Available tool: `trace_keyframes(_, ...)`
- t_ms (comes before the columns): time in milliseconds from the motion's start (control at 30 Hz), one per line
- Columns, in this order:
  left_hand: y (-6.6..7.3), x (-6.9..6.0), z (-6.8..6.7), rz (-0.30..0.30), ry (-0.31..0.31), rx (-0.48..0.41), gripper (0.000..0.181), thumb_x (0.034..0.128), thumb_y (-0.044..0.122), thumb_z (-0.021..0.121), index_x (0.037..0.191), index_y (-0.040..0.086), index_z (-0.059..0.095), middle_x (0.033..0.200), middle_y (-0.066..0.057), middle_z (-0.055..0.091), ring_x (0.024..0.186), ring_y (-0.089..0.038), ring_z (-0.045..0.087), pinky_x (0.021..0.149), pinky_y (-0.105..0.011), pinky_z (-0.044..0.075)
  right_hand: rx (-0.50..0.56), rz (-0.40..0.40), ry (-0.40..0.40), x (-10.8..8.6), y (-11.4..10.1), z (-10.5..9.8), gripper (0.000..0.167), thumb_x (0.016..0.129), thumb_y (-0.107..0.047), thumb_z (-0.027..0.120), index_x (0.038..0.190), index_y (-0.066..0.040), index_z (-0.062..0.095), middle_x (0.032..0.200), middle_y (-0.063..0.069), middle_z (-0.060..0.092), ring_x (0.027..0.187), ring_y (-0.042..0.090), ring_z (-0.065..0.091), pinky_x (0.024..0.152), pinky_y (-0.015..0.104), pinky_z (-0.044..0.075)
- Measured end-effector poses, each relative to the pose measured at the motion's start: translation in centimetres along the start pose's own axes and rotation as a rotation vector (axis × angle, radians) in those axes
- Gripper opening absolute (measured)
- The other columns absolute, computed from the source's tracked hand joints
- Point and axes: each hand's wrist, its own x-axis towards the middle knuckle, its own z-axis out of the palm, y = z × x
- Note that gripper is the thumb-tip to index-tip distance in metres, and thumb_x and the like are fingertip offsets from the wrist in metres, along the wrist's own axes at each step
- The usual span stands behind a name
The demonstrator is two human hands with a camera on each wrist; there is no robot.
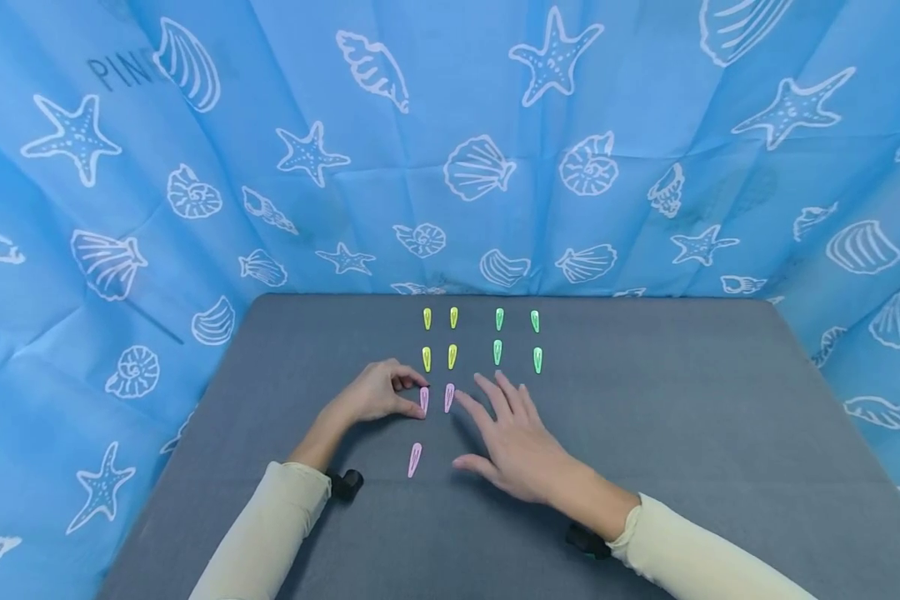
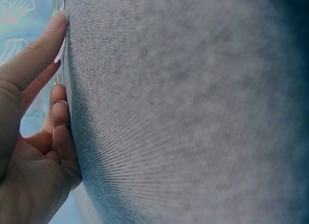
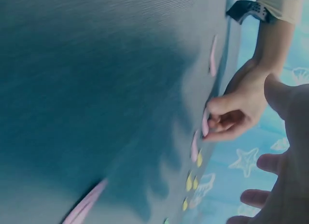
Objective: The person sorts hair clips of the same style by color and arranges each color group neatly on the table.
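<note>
My left hand (image 1: 381, 392) pinches a pink snap hair clip (image 1: 423, 402) lengthwise between thumb and index finger, at the table surface. Just right of it lies a second pink hair clip (image 1: 449, 398), close to the index fingertip of my right hand (image 1: 521, 442). The right hand hovers with fingers spread and holds nothing. Nearer to me, another pink hair clip (image 1: 415, 460) lies slightly tilted. One more pink hair clip (image 3: 84, 204) shows in the right wrist view; the right hand hides it from the head view. In the left wrist view, the thumb (image 2: 48, 35) covers part of the held clip.
Beyond the hands, yellow hair clips (image 1: 452, 357) stand in two short rows, with green hair clips (image 1: 498, 352) in similar rows to their right. All lie on a grey cloth-covered table (image 1: 682, 400). A blue seashell-print curtain (image 1: 420, 200) hangs behind and at both sides.
</note>
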Motion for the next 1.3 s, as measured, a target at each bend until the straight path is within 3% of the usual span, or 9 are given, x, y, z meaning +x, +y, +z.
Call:
trace_keyframes(167, -0.1, 0.0, 0.1, -0.019, -0.003, 0.005, 0.044, 0.0729, 0.04, 0.093, 0.113, 0.031, 0.077, 0.099, 0.002, 0.06, 0.089, -0.014, 0.053, 0.079, -0.031, 0.045, -0.073, 0.039, -0.017, -2.4, 1.7, -0.1, 0.088, 0.089, -0.066, 0.066, 0.159, -0.021, 0.035, 0.168, 0.017, 0.023, 0.156, 0.051, 0.012, 0.117, 0.075, 0.016)
trace_keyframes(367, 0.1, 0.0, 0.1, -0.004, -0.002, -0.004, 0.044, 0.0731, 0.039, 0.093, 0.113, 0.029, 0.077, 0.099, 0.001, 0.06, 0.089, -0.014, 0.053, 0.078, -0.031, 0.045, -0.114, 0.071, -0.011, -5.3, 3.9, -0.3, 0.089, 0.088, -0.066, 0.066, 0.159, -0.023, 0.036, 0.171, 0.014, 0.018, 0.155, 0.052, 0.011, 0.115, 0.078, 0.01)
trace_keyframes(733, 0.0, 0.0, 0.1, -0.017, -0.002, -0.005, 0.043, 0.0737, 0.038, 0.092, 0.113, 0.029, 0.077, 0.1, 0.001, 0.06, 0.09, -0.014, 0.053, 0.079, -0.031, 0.045, -0.062, 0.14, -0.055, -8.4, 6.5, -1.3, 0.087, 0.09, -0.062, 0.067, 0.159, -0.02, 0.036, 0.167, 0.019, 0.025, 0.152, 0.051, 0.021, 0.112, 0.078, 0.015)
trace_keyframes(833, 0.0, 0.1, 0.1, -0.02, -0.002, -0.006, 0.043, 0.0736, 0.037, 0.093, 0.113, 0.029, 0.077, 0.1, 0.001, 0.06, 0.09, -0.014, 0.054, 0.079, -0.031, 0.045, -0.066, 0.137, -0.047, -8.5, 6.6, -1.6, 0.085, 0.089, -0.057, 0.072, 0.157, -0.018, 0.04, 0.163, 0.02, 0.032, 0.148, 0.049, 0.031, 0.111, 0.075, 0.023)
trace_keyframes(967, 0.0, 0.1, 0.0, -0.019, -0.003, -0.006, 0.043, 0.0741, 0.037, 0.092, 0.113, 0.029, 0.077, 0.1, 0.001, 0.06, 0.09, -0.014, 0.054, 0.079, -0.031, 0.045, -0.07, 0.124, -0.011, -8.4, 6.7, -1.7, 0.069, 0.089, -0.046, 0.077, 0.146, -0.017, 0.053, 0.147, 0.018, 0.05, 0.128, 0.04, 0.051, 0.097, 0.056, 0.043)
trace_keyframes(1100, 0.0, 0.1, 0.0, -0.013, -0.002, 0.0, 0.043, 0.0744, 0.037, 0.092, 0.113, 0.029, 0.077, 0.099, 0.002, 0.06, 0.089, -0.014, 0.053, 0.078, -0.031, 0.044, -0.04, 0.092, 0.024, -8.3, 6.9, -1.4, 0.04, 0.089, -0.034, 0.079, 0.123, -0.02, 0.065, 0.117, 0.004, 0.059, 0.096, 0.017, 0.048, 0.079, 0.033, 0.035)
trace_keyframes(1200, 0.0, 0.1, 0.0, -0.008, -0.001, 0.001, 0.042, 0.0745, 0.037, 0.092, 0.113, 0.028, 0.077, 0.099, 0.002, 0.06, 0.088, -0.013, 0.053, 0.078, -0.031, 0.044, 0.0, 0.084, 0.039, -8.3, 7.1, -1.2, 0.023, 0.087, -0.03, 0.081, 0.102, -0.023, 0.065, 0.097, -0.007, 0.053, 0.085, 0.009, 0.037, 0.075, 0.027, 0.03)
trace_keyframes(1300, 0.0, 0.1, 0.0, -0.007, -0.002, 0.0, 0.042, 0.0744, 0.037, 0.092, 0.113, 0.029, 0.077, 0.099, 0.002, 0.06, 0.088, -0.014, 0.053, 0.078, -0.031, 0.045, 0.062, 0.097, 0.014, -8.3, 7.3, -1.2, 0.021, 0.087, -0.026, 0.08, 0.087, -0.026, 0.059, 0.085, -0.012, 0.045, 0.08, 0.008, 0.032, 0.072, 0.024, 0.028)
